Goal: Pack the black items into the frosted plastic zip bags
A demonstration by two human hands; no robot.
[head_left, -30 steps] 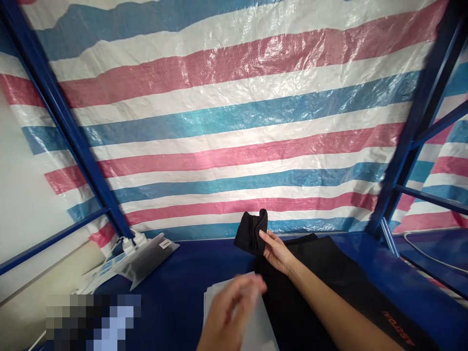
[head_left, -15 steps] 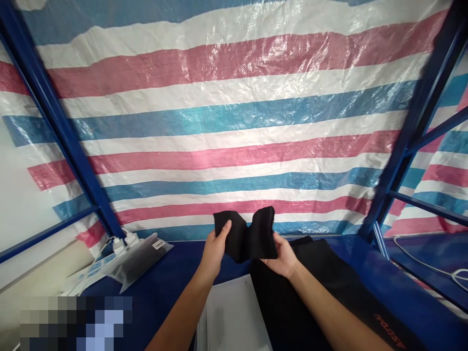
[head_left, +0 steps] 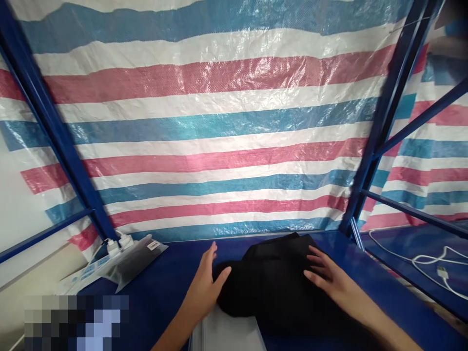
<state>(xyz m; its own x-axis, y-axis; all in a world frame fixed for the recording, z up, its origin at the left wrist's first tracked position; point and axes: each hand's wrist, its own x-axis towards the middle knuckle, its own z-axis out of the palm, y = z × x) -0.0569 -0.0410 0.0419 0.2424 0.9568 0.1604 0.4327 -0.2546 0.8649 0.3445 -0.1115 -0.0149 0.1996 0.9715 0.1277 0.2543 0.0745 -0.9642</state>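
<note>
A black cloth piece (head_left: 241, 287) lies low in the middle, partly over a pale, flat box (head_left: 234, 334). My left hand (head_left: 209, 285) is at its left edge, thumb and fingers apart, with nothing gripped. Larger black fabric (head_left: 288, 258) spreads behind and to the right, and the border between the two dark cloths is hard to make out. Over the right part of this fabric is my right hand (head_left: 329, 278), its fingers spread and holding nothing.
On the left of the blue surface (head_left: 175, 263) are a power strip (head_left: 87, 273) with white plugs and a grey plastic pouch (head_left: 137, 263). Blue metal posts stand both sides of a striped sheet (head_left: 219, 156). A white cable (head_left: 427, 261) lies at the right.
The black cloth piece, earlier held up between both hands, is now down over the box and fabric. Both hands have let go and opened, the right one moving further right. The view has shifted right.
</note>
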